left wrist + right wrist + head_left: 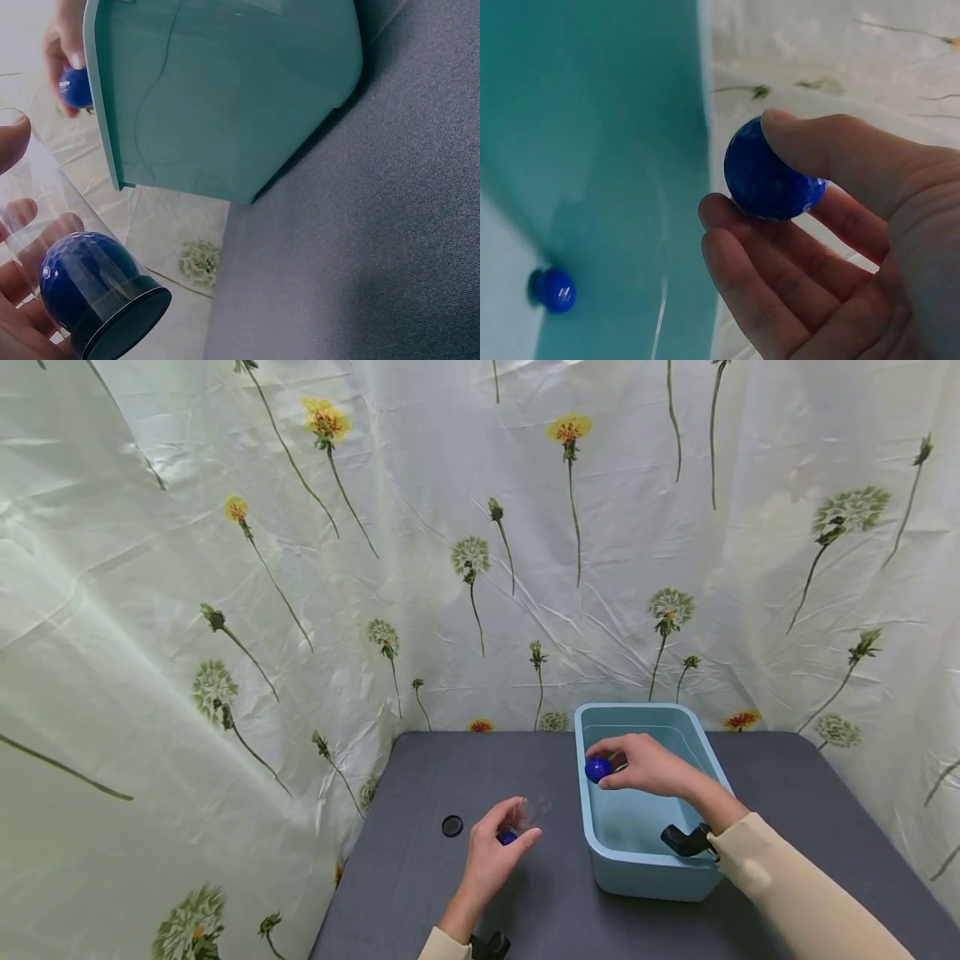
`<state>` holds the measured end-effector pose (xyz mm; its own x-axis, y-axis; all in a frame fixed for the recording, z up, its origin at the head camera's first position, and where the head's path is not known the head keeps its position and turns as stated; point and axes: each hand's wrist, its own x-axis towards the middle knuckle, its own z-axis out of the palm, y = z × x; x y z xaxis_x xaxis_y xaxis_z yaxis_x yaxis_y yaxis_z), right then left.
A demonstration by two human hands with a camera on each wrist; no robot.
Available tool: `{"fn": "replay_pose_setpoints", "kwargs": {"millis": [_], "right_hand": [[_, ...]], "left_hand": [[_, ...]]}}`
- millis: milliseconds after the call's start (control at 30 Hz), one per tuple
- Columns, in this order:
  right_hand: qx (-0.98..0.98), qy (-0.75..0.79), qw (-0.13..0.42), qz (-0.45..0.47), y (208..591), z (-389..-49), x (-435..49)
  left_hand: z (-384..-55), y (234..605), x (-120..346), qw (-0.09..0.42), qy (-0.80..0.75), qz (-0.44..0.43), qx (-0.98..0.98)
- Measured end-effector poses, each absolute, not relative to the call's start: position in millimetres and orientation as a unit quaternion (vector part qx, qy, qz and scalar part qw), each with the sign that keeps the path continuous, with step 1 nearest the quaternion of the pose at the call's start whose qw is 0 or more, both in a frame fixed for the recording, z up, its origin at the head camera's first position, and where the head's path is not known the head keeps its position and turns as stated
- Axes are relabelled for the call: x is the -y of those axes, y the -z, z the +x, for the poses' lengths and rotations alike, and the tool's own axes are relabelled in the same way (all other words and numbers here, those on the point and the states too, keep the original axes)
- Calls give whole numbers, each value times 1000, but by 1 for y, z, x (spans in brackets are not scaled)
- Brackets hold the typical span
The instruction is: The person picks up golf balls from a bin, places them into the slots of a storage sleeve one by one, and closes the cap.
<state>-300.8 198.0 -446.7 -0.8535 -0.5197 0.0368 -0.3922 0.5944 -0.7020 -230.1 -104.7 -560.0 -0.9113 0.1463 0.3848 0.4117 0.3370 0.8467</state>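
Observation:
My left hand [491, 852] grips a clear plastic tube [64, 191] above the table, left of the bin. Inside the tube a dark blue golf ball [82, 274] sits against the black cap [127, 322] at its lower end. Between thumb and fingertips, my right hand [645, 766] pinches another blue golf ball [772, 172] over the left part of the light blue bin [637, 860]. A further blue ball [556, 290] lies inside the bin, seen in the right wrist view.
A loose black cap [452, 826] lies on the dark grey table [405, 893], left of my left hand. The bin stands on the table's right half. A floral curtain [450, 610] hangs behind and to the left of the table.

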Motion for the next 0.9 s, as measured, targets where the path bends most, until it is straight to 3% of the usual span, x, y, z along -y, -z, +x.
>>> {"fn": "replay_pose_setpoints", "kwargs": {"millis": [333, 900], "right_hand": [[-853, 434, 52, -287, 443, -273, -166], [-820, 486, 84, -290, 454, -259, -128]], "left_hand": [[-231, 560, 102, 121, 558, -175, 802], [-228, 558, 103, 118, 558, -180, 801]]}}
